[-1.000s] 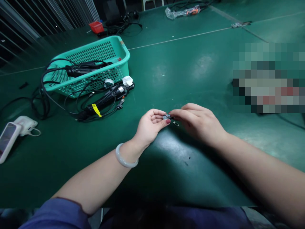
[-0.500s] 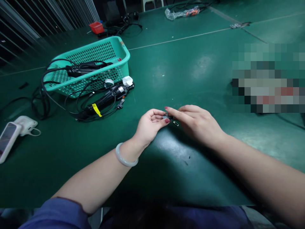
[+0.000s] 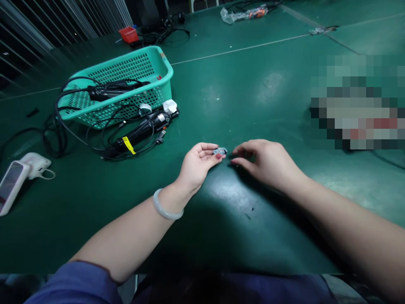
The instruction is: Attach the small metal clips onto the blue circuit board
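Note:
Between its thumb and fingers, my left hand holds a small grey-blue part with a dark end, just above the green table. A pale bangle circles that wrist. My right hand is a short way to the right, thumb and fingers apart, fingertips pointing at the held part without touching it. A small bright thing shows at the tip of the right thumb, too small to make out.
At the left are a green basket with a black tool and cables, another black tool with a yellow tag, and a white phone. A red box and a plastic-wrapped item lie farther back. The right side is pixelated.
My right hand has drawn back to the right from the part in my left hand, and its thumb and fingers have parted. The small metal piece beside it is now mostly hidden.

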Action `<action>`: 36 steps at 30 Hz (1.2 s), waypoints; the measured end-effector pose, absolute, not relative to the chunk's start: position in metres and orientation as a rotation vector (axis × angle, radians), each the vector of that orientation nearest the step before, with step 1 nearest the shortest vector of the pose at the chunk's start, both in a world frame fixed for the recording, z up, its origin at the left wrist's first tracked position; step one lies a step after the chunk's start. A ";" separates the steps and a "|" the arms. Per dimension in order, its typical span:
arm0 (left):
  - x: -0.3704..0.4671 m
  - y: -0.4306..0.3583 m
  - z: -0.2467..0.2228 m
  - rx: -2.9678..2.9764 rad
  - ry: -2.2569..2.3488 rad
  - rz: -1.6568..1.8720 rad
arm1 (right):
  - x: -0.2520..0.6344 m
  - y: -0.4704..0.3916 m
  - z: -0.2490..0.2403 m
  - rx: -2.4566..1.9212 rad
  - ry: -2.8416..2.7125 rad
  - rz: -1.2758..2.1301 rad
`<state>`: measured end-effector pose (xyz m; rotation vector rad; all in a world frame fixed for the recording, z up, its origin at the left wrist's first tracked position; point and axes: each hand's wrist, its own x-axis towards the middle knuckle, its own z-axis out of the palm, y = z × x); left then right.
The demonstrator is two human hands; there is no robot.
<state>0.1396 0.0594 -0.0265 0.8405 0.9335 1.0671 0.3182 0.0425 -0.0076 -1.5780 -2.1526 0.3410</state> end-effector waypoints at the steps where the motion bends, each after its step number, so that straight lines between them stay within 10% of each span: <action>1: 0.140 0.059 -0.027 0.844 0.938 1.069 | 0.318 0.043 -0.010 -1.615 -2.198 0.397; 36: 0.140 0.058 -0.025 0.906 0.973 1.060 | 0.319 0.046 -0.015 -1.447 -2.414 0.412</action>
